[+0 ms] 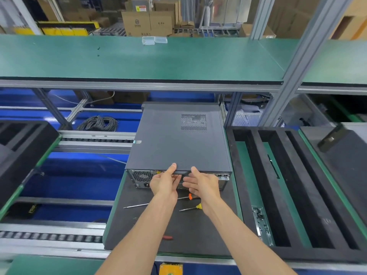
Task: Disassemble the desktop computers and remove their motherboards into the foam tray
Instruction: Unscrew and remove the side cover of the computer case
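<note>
A dark grey desktop computer (176,139) lies on its side on a black mat (186,231), rear panel toward me, side cover closed with a vent grille on top. My left hand (164,182) and my right hand (202,184) are at the near edge of the cover. Each thumb lies on top of the cover's lip, and the fingers reach under it against the rear panel. A black foam tray (264,195) with long slots lies just right of the computer. Its slots show green table through them, and one slot holds a thin dark strip.
Two screwdrivers, orange-handled (190,196) and yellow-handled (198,206), lie on the mat under my wrists. A metal plate with screws (260,221) sits at the tray's left edge. Another foam tray (21,153) is at the left. A green shelf (139,60) spans overhead.
</note>
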Demonstrator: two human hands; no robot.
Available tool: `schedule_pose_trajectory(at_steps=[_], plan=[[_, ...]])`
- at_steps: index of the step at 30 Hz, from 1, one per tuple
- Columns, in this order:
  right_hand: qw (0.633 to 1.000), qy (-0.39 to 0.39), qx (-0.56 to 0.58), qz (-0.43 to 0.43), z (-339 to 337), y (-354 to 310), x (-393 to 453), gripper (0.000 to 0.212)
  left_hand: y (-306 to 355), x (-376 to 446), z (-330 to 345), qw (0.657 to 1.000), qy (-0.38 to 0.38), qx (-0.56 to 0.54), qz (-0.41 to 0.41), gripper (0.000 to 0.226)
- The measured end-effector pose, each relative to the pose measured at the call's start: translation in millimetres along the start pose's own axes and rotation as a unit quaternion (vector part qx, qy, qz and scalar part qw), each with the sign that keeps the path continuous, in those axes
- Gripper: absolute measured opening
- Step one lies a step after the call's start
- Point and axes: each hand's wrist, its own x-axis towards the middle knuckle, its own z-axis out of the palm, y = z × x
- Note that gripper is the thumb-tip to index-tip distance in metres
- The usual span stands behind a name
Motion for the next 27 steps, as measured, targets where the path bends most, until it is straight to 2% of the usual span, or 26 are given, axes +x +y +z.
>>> schedule_pose_trajectory(at_steps=[9,13,17,22,24,27], plan=[[0.999,0.014,0.028,0.024,-5.6,2.7,1.9,0.036,-3.2,0.3,-12.1,0.998,-0.060,0.010,0.027,0.026],[0.996,0.046,0.071,0.020,-9.0,0.8,3.1,0.033,-0.3,-2.3,-10.0,0.997,-0.045,0.033,0.060,0.019],[0.997,0.053,0.060,-0.001,-7.2,-6.4,-1.1,0.036,8.9,-6.8,2.7,0.993,-0.020,0.006,0.115,0.025],[0.992,0.082,0.094,0.021,-15.5,-18.7,4.5,0.043,8.2,-11.1,14.5,0.986,-0.101,-0.093,0.097,0.042],[0.983,0.117,0.142,0.021,-23.2,-22.4,9.4,0.031,9.5,-7.1,14.8,0.983,-0.107,-0.111,0.101,0.049],[0.972,0.152,0.180,-0.022,-38.1,-28.4,15.5,0.005,18.5,1.2,7.9,0.979,-0.116,-0.126,0.113,0.058]])
